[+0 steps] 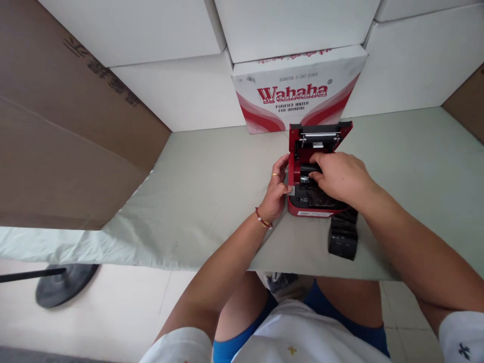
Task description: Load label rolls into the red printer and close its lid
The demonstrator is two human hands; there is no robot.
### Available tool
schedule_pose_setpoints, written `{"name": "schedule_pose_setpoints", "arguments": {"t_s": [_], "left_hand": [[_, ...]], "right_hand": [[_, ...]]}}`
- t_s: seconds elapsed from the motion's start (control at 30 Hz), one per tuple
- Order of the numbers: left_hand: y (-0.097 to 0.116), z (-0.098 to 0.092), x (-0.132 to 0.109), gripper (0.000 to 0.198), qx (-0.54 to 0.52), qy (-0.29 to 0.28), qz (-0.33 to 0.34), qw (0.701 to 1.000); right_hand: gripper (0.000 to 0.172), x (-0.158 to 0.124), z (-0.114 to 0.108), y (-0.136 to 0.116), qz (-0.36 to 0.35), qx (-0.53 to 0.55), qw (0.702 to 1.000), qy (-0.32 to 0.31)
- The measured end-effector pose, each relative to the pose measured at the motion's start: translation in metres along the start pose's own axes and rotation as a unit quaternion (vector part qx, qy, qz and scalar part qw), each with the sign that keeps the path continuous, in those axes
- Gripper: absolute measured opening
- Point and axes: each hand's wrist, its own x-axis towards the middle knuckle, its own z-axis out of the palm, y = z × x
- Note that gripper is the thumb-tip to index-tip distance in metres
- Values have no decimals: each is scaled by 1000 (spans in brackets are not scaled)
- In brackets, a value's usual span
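A small red printer [302, 151] with its lid raised stands on the pale green table [204, 191]. My left hand [278, 189] presses against the printer's left side, fingers curled around its edge. My right hand [340, 176] reaches into the open bay from the right, fingers closed on a black roll [308, 169] lying inside. A black plastic-wrapped pack [343, 234] lies on the table just in front of the printer, partly under my right forearm.
A white and red Wahaha water carton [298, 91] stands right behind the printer, among stacked white boxes [181, 91]. Brown cardboard [64, 136] leans at the left. A dark round stand base [64, 285] sits on the floor below the table's front edge.
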Motion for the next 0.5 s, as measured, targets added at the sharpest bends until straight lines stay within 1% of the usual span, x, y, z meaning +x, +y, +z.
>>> {"name": "schedule_pose_setpoints", "arguments": {"t_s": [0.13,0.33,0.5], "left_hand": [[-1,0,0,88,-1,-2,9,1000],[-4,-1,1,87,29,-11,17,999],[-2,1,1,86,-23,-1,4,1000]], "right_hand": [[39,0,0,-2,-2,-16,1000,-1],[42,-1,2,0,-3,-9,1000,6],[44,-1,3,-2,10,32,998,49]]}}
